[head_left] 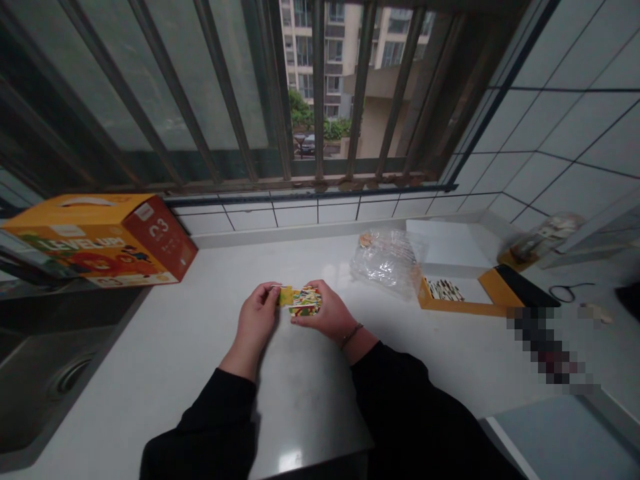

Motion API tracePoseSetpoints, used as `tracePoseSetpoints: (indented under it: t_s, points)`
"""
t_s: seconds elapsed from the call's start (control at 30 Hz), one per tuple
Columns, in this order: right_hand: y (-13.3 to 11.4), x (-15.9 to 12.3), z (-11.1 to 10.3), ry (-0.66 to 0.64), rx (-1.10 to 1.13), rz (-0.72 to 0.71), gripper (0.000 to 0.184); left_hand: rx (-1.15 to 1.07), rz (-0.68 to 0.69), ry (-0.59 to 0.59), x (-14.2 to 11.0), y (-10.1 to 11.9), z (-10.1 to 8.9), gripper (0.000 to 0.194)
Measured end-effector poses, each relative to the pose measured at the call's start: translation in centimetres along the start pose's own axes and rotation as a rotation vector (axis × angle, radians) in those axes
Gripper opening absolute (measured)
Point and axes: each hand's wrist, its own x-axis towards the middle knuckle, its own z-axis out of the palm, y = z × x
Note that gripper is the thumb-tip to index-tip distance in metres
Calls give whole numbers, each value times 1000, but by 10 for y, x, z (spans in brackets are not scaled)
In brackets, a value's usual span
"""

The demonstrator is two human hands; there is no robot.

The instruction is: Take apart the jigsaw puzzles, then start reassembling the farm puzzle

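The left grip (256, 319) is pinching a flat yellow piece (285, 295); the right grip (334, 315) is clasping a blocky multicoloured stack (306, 302) over the glossy white surface (220, 277).

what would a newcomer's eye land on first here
Probably the big orange box marked "LEVEL UP", by the sink at the left. Next, mid-counter, the left hand holds a small yellow piece against the bright patterned pieces in the right hand. To the right, shiny crumpled clear plastic lies beside an open shallow box.
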Motion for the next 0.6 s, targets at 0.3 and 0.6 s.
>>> tracePoseSetpoints:
  t_s: [0.3,0.6]
  points:
    - [4,6,3,-15,-74,-117,85,-63,-33,23,12,-2,6,47]
    - [11,13,8,21,55,-87,131,-189,-147,-153,3,15,49,70]
